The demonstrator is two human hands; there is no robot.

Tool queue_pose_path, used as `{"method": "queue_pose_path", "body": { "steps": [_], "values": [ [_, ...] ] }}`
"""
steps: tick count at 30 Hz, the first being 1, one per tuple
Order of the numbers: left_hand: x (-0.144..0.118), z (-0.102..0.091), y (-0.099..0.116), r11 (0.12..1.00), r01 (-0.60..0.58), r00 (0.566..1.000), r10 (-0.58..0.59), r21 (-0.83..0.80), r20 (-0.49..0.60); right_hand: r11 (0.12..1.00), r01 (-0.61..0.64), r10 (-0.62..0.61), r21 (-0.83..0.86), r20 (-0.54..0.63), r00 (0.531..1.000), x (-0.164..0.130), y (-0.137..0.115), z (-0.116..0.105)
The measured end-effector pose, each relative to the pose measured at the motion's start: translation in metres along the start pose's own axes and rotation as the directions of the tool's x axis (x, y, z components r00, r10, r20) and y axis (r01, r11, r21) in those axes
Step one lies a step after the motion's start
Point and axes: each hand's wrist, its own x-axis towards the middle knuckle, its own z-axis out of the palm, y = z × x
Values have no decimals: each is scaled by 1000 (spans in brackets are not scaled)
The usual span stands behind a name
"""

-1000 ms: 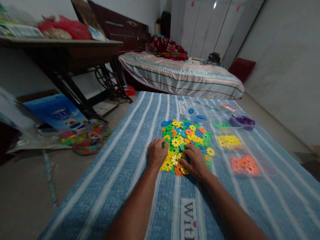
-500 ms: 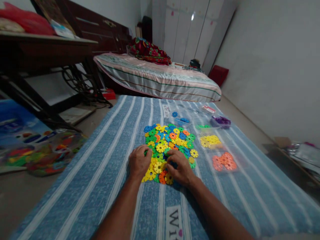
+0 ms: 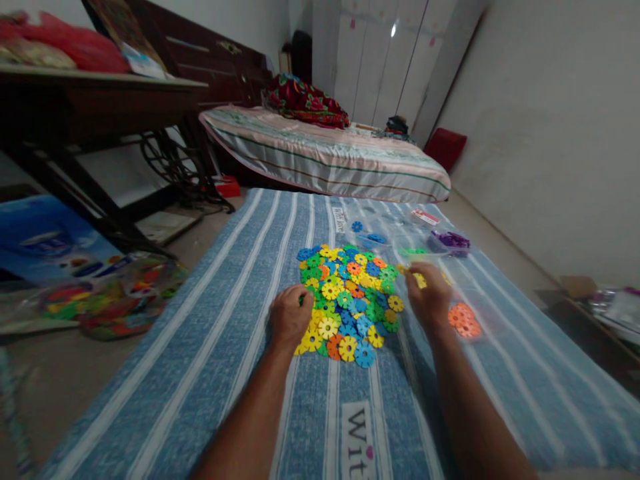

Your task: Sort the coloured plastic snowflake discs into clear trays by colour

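the pile of discs (image 3: 347, 300) lies on the striped mat (image 3: 225, 347). left of the pile rests the left hand (image 3: 290, 317); right of it the right hand (image 3: 427, 297); behind it, the bed (image 3: 325, 150).

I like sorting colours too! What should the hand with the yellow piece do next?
Probably lower it onto the yellow pile: the right hand hovers right over those yellows, pinching a yellow piece, while the orange pile and purple pile lie apart.

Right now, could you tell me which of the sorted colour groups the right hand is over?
The yellow group: the right hand covers most of it, while the orange group lies beside it and the purple group sits farther away.
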Motion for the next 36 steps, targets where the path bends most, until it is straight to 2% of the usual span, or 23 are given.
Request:
{"method": "queue_pose_path", "body": {
  "steps": [3, 5, 7, 9, 12, 15, 18, 20, 24, 31, 36],
  "values": [
    [0, 0, 1, 1000, 3, 1000, -3, 7, 2, 981, -28, 10, -191, -94, 995, 11, 17, -12],
    [0, 0, 2, 1000, 6, 1000, -6, 11, -2, 987, 6, -8, -158, -10, 1000, 3, 13, -16],
    [0, 0, 2, 1000, 11, 1000, -11, 16, -5, 998, 63, -58, -23, 172, 983, -14, 1, -17],
    [0, 0, 3, 1000, 12, 1000, -12, 19, -3, 990, 97, -128, 103, 351, 927, -36, -13, -18],
    [0, 0, 4, 1000, 7, 1000, -7, 22, 0, 976, 134, -205, 172, 517, 831, -64, -27, -24],
    [0, 0, 5, 1000, 5, 1000, -5, 21, -1, 976, 168, -218, 138, 609, 763, -79, -30, -32],
    [0, 0, 5, 1000, 4, 1000, -4, 25, -4, 977, 193, -207, 95, 653, 728, -83, -31, -34],
    [0, 0, 5, 1000, 6, 1000, -6, 29, -5, 979, 190, -190, 72, 656, 731, -83, -32, -32],
    [0, 1, 4, 999, 8, 1000, -8, 33, -2, 984, 173, -167, 51, 616, 770, -86, -34, -24],
    [0, 1, 4, 999, -2, 1000, 2, 42, -1, 983, 112, -165, 148, 423, 891, -90, -35, -23],
    [0, 2, 4, 999, -2, 1000, 2, 38, -15, 976, 64, -145, 207, 406, 902, -77, -35, -29]
  ]
}}
